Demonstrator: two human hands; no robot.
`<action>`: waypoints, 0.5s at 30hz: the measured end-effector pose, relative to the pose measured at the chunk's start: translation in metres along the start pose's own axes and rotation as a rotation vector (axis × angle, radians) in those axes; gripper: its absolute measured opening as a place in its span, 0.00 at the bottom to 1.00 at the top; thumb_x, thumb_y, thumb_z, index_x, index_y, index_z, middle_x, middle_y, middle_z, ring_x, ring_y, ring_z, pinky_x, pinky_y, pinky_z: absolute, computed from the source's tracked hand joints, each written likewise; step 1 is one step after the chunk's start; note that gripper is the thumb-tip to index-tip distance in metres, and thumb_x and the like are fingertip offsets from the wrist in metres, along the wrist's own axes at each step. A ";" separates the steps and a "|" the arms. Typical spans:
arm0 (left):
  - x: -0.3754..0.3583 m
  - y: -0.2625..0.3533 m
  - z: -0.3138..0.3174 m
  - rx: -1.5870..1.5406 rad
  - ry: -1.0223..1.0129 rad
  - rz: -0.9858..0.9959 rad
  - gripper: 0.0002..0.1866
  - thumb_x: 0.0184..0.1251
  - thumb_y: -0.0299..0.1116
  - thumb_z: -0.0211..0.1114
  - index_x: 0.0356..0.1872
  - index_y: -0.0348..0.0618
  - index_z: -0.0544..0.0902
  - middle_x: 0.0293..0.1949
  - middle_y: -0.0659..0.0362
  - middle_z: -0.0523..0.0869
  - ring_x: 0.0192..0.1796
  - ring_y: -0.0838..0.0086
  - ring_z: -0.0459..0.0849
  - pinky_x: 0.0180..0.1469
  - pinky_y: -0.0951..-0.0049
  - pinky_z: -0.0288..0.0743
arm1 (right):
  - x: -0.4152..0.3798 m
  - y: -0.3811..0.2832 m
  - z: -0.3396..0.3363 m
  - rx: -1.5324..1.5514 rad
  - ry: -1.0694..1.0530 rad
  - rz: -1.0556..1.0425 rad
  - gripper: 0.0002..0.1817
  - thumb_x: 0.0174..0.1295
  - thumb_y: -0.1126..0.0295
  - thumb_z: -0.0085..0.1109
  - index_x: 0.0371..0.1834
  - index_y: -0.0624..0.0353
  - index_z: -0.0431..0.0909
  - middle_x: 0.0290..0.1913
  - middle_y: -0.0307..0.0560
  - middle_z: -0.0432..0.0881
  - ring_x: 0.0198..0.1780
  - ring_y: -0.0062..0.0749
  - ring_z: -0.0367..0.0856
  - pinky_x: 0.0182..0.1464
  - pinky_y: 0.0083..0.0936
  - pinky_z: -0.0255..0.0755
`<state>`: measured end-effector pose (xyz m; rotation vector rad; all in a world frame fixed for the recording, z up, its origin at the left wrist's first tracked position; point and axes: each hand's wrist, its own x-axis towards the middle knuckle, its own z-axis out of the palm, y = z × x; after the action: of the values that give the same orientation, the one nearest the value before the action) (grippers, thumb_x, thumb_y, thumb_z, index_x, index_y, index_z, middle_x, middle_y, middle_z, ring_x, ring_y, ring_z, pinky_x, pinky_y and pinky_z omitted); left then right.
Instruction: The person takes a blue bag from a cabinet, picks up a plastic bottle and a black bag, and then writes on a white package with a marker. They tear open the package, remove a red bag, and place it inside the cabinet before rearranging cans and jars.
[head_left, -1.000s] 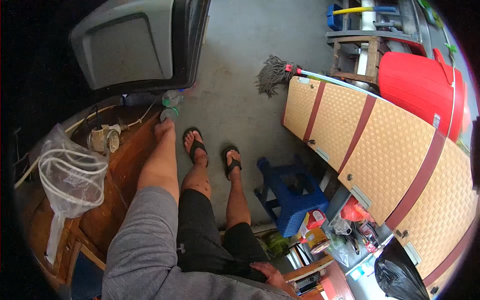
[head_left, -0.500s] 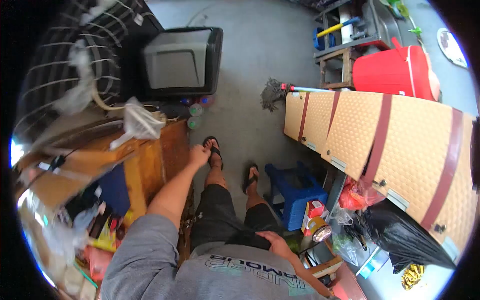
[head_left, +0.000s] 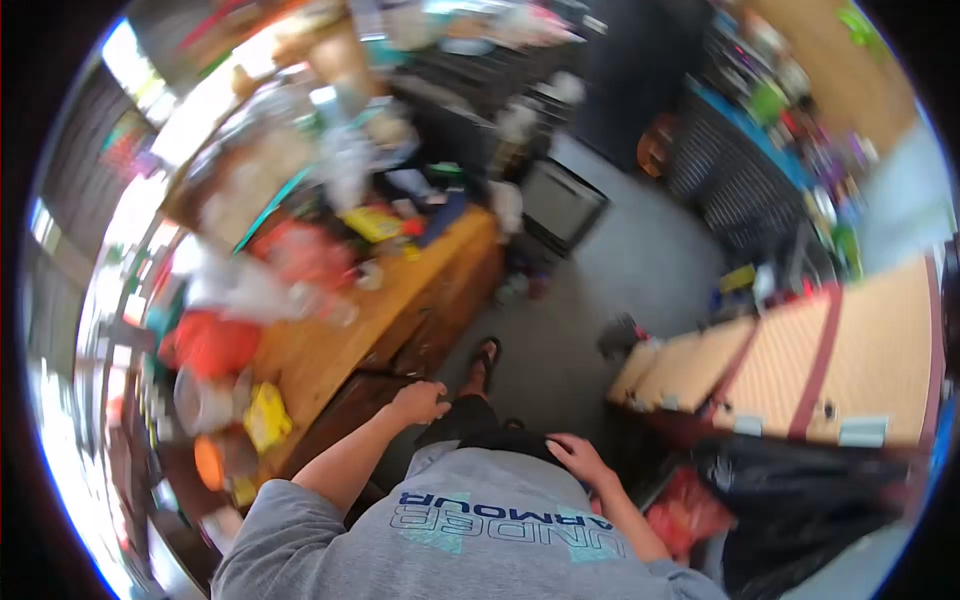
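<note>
My left hand (head_left: 420,402) hangs in front of my left hip, beside the drawers of a wooden cabinet (head_left: 350,335). Its fingers are loosely bent and a little apart, with nothing visible in them. Against the dark shorts at my waist, by the hem of the grey shirt (head_left: 500,515), rests my right hand (head_left: 580,457). Its fingers are spread and hold nothing that shows.
Bags and a yellow packet (head_left: 266,417) crowd the cabinet top. A grey-lidded bin (head_left: 560,207) stands ahead. Tan padded panels (head_left: 780,350) run along the right, above a black bag (head_left: 800,510) and a red bag (head_left: 688,510). Much of the view is motion-blurred.
The view has swung left, bringing more of the cluttered cabinet top into sight. Both hands stay low in front of my body, the right one still at the waist.
</note>
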<state>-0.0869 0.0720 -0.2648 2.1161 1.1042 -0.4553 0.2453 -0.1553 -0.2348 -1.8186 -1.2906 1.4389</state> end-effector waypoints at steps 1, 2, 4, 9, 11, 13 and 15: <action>-0.034 0.002 -0.007 -0.048 0.080 -0.081 0.26 0.63 0.51 0.66 0.57 0.47 0.82 0.51 0.48 0.87 0.55 0.52 0.85 0.58 0.53 0.78 | 0.001 0.005 0.003 0.034 -0.047 0.046 0.25 0.71 0.50 0.55 0.55 0.62 0.83 0.52 0.58 0.85 0.54 0.44 0.84 0.58 0.33 0.74; -0.071 0.008 -0.019 -0.114 0.038 -0.110 0.25 0.65 0.51 0.65 0.56 0.45 0.82 0.52 0.47 0.87 0.56 0.51 0.84 0.59 0.55 0.77 | 0.005 0.011 0.005 -0.018 -0.062 0.053 0.25 0.72 0.50 0.54 0.54 0.62 0.83 0.49 0.57 0.86 0.53 0.43 0.84 0.58 0.32 0.74; -0.138 -0.003 -0.022 -0.248 0.026 -0.113 0.25 0.67 0.51 0.65 0.57 0.43 0.82 0.54 0.47 0.86 0.56 0.52 0.84 0.60 0.57 0.77 | 0.018 0.008 0.012 -0.117 -0.072 0.018 0.25 0.73 0.51 0.53 0.53 0.63 0.83 0.46 0.55 0.88 0.50 0.40 0.85 0.56 0.31 0.75; -0.327 -0.028 -0.067 -0.726 0.131 -0.330 0.25 0.70 0.48 0.66 0.60 0.41 0.80 0.53 0.54 0.86 0.48 0.68 0.86 0.46 0.68 0.85 | 0.063 -0.061 0.031 -0.172 -0.156 -0.238 0.24 0.73 0.53 0.53 0.52 0.66 0.82 0.43 0.52 0.88 0.44 0.34 0.85 0.50 0.29 0.76; -0.407 -0.051 -0.079 -0.880 0.285 -0.381 0.25 0.71 0.47 0.66 0.60 0.40 0.79 0.54 0.56 0.85 0.50 0.72 0.84 0.47 0.69 0.85 | 0.062 -0.105 0.055 -0.056 -0.315 -0.226 0.21 0.75 0.56 0.52 0.49 0.65 0.83 0.37 0.43 0.86 0.39 0.24 0.82 0.44 0.23 0.75; -0.478 -0.070 -0.092 -0.923 0.533 -0.453 0.23 0.72 0.45 0.66 0.60 0.40 0.80 0.52 0.56 0.85 0.51 0.72 0.84 0.47 0.69 0.85 | 0.066 -0.130 0.085 0.044 -0.493 -0.201 0.17 0.76 0.59 0.52 0.46 0.63 0.83 0.32 0.34 0.82 0.35 0.17 0.78 0.40 0.18 0.72; -0.548 -0.095 -0.103 -0.908 0.771 -0.492 0.19 0.73 0.41 0.65 0.57 0.40 0.81 0.50 0.57 0.85 0.50 0.74 0.84 0.46 0.70 0.85 | 0.085 -0.129 0.123 -0.084 -0.699 -0.253 0.13 0.75 0.62 0.55 0.42 0.61 0.82 0.30 0.36 0.81 0.34 0.15 0.77 0.38 0.16 0.71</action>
<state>-0.4805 -0.1304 0.0867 1.1737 1.8146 0.6318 0.0828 -0.0461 -0.2103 -1.1551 -1.8479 1.9717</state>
